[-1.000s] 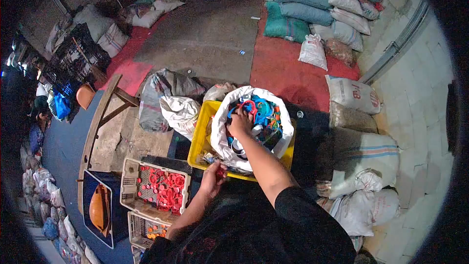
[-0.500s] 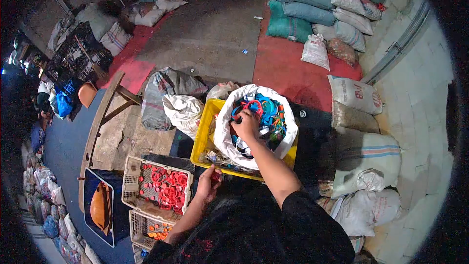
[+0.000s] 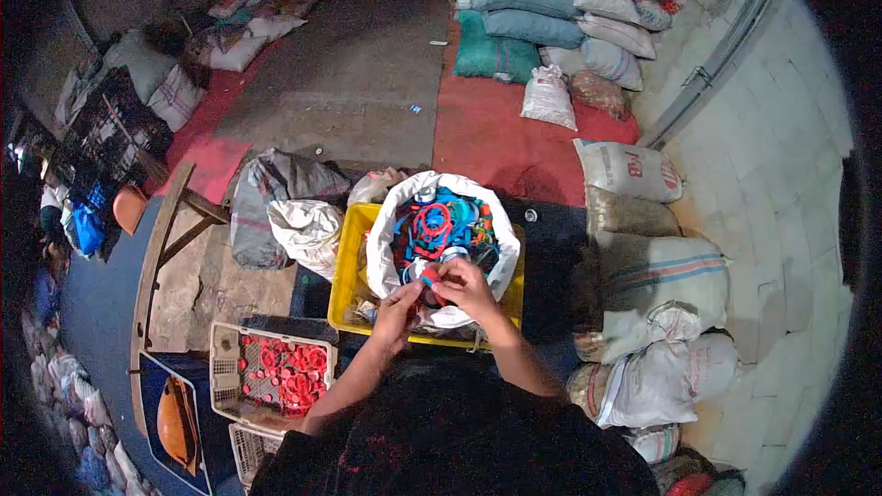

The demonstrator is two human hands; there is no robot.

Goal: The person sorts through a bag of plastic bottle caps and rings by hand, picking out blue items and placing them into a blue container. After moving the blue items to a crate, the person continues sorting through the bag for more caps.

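Observation:
Both hands meet over the near edge of an open white sack [image 3: 382, 230] standing in a yellow crate [image 3: 345, 266]. My left hand [image 3: 398, 312] and my right hand [image 3: 465, 290] pinch small caps [image 3: 429, 276] between them, red with a bit of blue; which fingers bear which cap is hard to tell. Inside the sack lie blue, red, green and orange plastic rings and caps [image 3: 439, 222]. Down to the left, a beige crate [image 3: 222, 371] holds many red caps and rings [image 3: 292, 369].
A second beige crate [image 3: 246, 450] sits below the first. Beyond the yellow crate stand a white sack [image 3: 308, 231] and a grey sack [image 3: 262, 207]. A wooden frame [image 3: 154, 266] is at left. Filled sacks [image 3: 666, 280] line the right wall.
My right hand has come out of the sack's contents toward its near edge. My left hand has moved up beside it, and the hands now meet at the caps. The view has shifted right.

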